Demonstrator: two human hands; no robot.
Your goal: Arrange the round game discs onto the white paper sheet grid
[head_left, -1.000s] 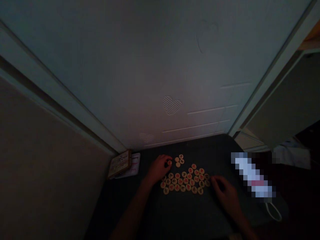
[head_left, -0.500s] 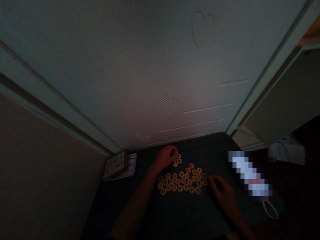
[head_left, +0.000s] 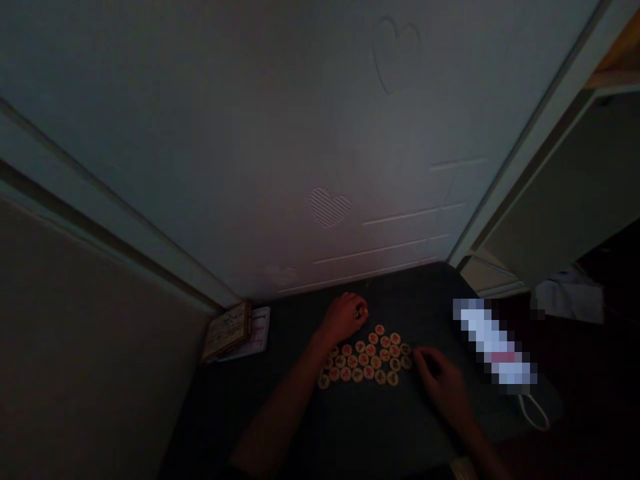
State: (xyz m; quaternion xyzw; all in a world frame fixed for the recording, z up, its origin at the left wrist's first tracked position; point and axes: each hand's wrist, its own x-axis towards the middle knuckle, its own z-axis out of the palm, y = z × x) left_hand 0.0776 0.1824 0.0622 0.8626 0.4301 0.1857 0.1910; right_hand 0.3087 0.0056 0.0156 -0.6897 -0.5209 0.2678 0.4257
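On the dark tabletop lies a cluster of round wooden Chinese chess pieces (head_left: 370, 360), marked with red or dark characters. My left hand (head_left: 345, 318) is behind the cluster with its fingers curled round a chess piece (head_left: 363, 311) that shows at the fingertips. Whatever else is under that palm is hidden. My left forearm covers the left end of the cluster. My right hand (head_left: 441, 377) rests at the cluster's right end, its thumb and fingers bent together close beside the outermost pieces. I cannot make out anything between those fingertips.
At the back left of the table (head_left: 300, 420) lie a wooden box (head_left: 227, 331) and a pale booklet (head_left: 260, 331). A blurred white object (head_left: 495, 343) with a cord loop (head_left: 534, 412) sits on the right. Behind the table rises a pale panel (head_left: 250, 167) with embossed hearts.
My left hand has moved slightly right, over the small group of chess pieces that showed beside it. My right hand stays by the cluster's right end. The view has shifted a little.
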